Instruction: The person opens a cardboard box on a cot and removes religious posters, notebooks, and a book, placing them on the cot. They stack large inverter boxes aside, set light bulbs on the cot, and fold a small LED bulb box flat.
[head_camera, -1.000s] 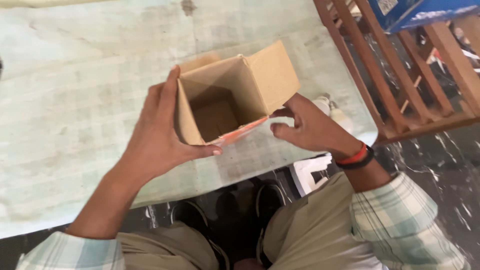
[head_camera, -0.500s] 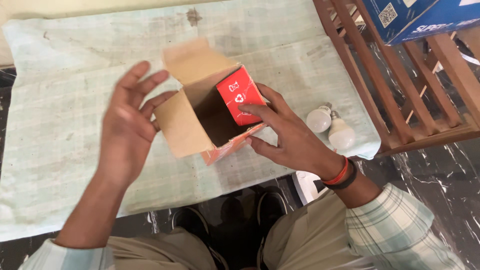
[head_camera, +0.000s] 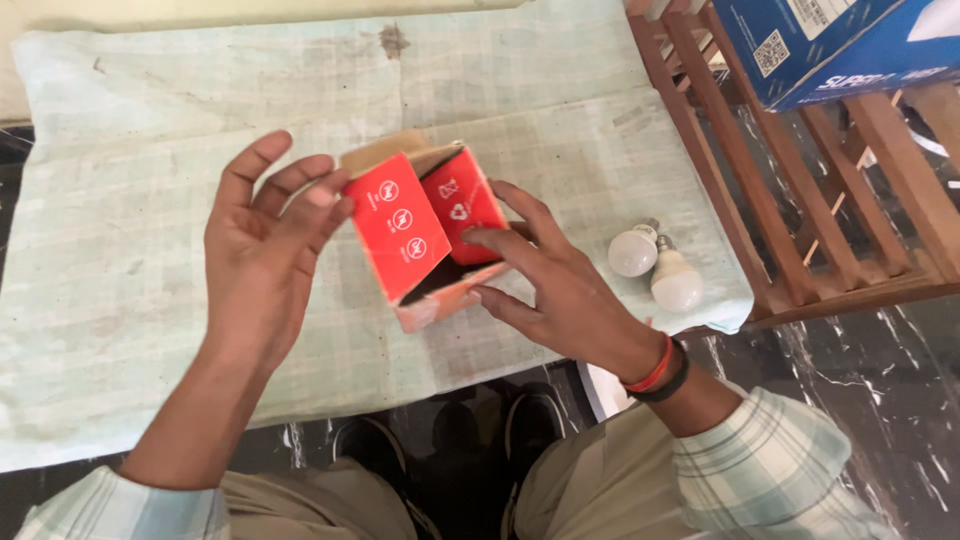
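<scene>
Left hand (head_camera: 262, 245) is reaching in from the lower left, palm facing up and toward the box, fingers spread and slightly curled, fingertips (head_camera: 325, 197) touching the left edge of a red flap; not gripping, just bracing it. Right hand (head_camera: 560, 285) is coming in from the lower right, fingers extended and fanned, index finger pressing on the second red flap, thumb sitting under the box's lower front edge. Wrist is wearing a red band and a dark band (head_camera: 662, 368). Sleeves are pale plaid.

Small cardboard box (head_camera: 425, 235) is sitting between both hands, above the middle of the surface; cannot tell if it is resting on the cloth or being held just off it. Outside is red with small white round icons, inside is plain brown. Two red flaps are folding over the opening, a brown flap is sticking up at the back, dark gap showing below the flaps. Box is tilted.

Surface is covered by a pale green checked cloth (head_camera: 150, 130), wrinkled, stained near the top. Two white bulbs (head_camera: 655, 265) are lying touching each other near the cloth's right edge, near the right hand. Wooden slatted frame (head_camera: 800, 200) is standing at right, with a blue carton (head_camera: 840, 45) on top.
</scene>
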